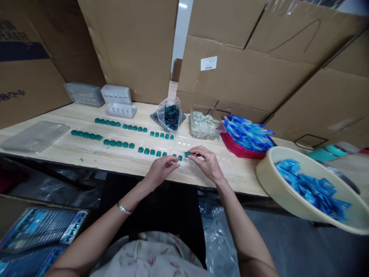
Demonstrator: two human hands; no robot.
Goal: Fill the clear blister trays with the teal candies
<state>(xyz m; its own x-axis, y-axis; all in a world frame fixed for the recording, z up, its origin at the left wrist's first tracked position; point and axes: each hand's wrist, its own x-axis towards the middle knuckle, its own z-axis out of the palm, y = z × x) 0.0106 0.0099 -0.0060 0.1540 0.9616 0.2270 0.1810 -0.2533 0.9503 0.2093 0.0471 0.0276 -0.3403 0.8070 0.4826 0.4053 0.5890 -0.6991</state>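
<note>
Between thumb and forefinger, my right hand (pixel 209 164) pinches a small dark green block (pixel 187 154) at the right end of the front row. My left hand (pixel 162 169) is closed in a pinch beside the same row; whatever its fingertips hold, if anything, cannot be made out. A green block (pixel 180 158) sits between the two hands. The front row of green blocks (pixel 118 144) runs left in short groups, in what looks like clear plastic trays. Behind it lies a second row of green blocks (pixel 135 127).
Behind the rows stand a bag of dark green pieces (pixel 171 117) and a clear tub of small pale pieces (pixel 203 123). Blue packets fill a red tray (pixel 236 148) and a cream basin (pixel 266 171). Clear trays (pixel 121 110) and plastic sheets (pixel 36 136) lie left. Cardboard walls (pixel 138 50) close the back.
</note>
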